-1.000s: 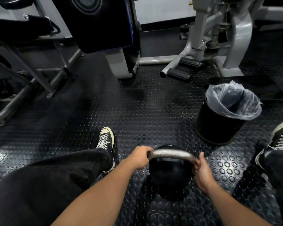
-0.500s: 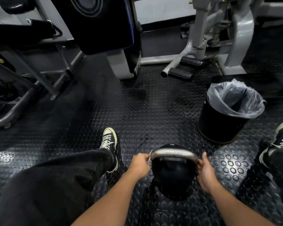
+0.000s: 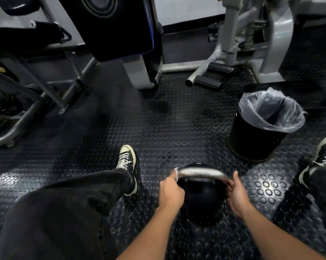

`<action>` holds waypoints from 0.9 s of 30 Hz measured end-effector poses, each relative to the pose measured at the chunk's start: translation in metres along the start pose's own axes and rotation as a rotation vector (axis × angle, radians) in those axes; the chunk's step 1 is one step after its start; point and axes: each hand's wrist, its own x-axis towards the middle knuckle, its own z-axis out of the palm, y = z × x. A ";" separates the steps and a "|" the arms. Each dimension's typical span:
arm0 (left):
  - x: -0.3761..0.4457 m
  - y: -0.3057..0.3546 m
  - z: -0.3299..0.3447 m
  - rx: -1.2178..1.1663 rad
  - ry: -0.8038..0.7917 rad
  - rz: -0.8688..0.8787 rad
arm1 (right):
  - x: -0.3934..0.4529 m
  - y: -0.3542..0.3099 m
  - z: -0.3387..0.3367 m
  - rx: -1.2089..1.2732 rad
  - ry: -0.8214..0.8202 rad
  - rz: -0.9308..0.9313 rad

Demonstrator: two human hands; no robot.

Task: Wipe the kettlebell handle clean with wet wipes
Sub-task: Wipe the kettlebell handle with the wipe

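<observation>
**Wipe hand slides off the handle's left end and down its left leg**

While the right hand (image 3: 237,194) holds its post at the handle's right end, the left hand (image 3: 170,191) has moved: a second ago it was fisted over the top-left curve of the kettlebell handle (image 3: 201,172), and now it sits lower and more to the near side, against the left upright of the handle. A white corner of wet wipe (image 3: 176,172) shows above the left fingers, pressed to the metal where curve meets upright; the rest of the wipe is hidden inside the hand. Left hand is motion-blurred, so mid-stroke. Left fingers curled round wipe and handle together. Right hand: fingers wrapped at the right end of the handle, thumb up, apparently steadying; the exact grip is partly hidden.

The kettlebell (image 3: 201,201) stands upright on the studded rubber floor (image 3: 177,119), between the person's legs, position essentially unchanged over the last second.

Judgement: the top bar reads bright and bare; the stroke is now working the left side. The right end, under the steadying hand, looks not yet wiped and would need a swap of hands.

Outward: left shoe (image 3: 126,162) just left of the bell; lined bin (image 3: 261,128) beyond and to the right; gym machine frames (image 3: 233,53) further back.
</observation>
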 end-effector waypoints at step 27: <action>-0.026 -0.002 0.017 -0.019 0.058 0.017 | 0.002 0.003 -0.001 0.022 -0.008 0.015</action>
